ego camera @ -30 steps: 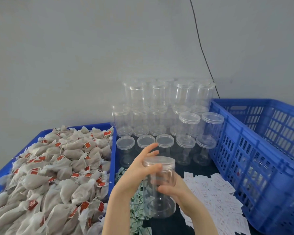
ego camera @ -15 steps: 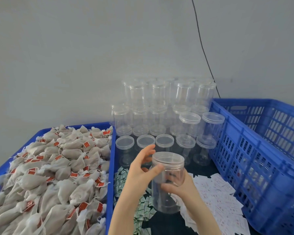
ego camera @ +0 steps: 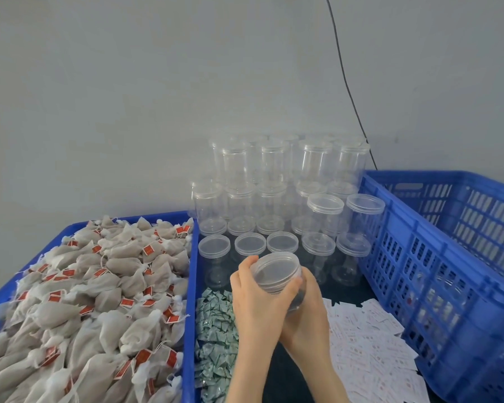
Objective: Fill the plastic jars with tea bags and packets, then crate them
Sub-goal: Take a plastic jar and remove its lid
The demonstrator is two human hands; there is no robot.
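While both hands, left hand [ego camera: 255, 289] and right hand [ego camera: 309, 309], gripped one empty jar [ego camera: 277, 271], filling hadn't begun; crating remained.

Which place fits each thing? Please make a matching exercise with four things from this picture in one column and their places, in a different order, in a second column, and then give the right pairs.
Things
1. clear plastic jar with lid
2. pile of beige tea bags with red tags
3. small green-and-white packets
4. white paper packets with red print

Places
A. on the dark surface, right of the hands
B. in the blue tray on the left
C. held between the left hand and right hand
D. beside the tray's right wall, left of the hands

Pairs: 1-C, 2-B, 3-D, 4-A
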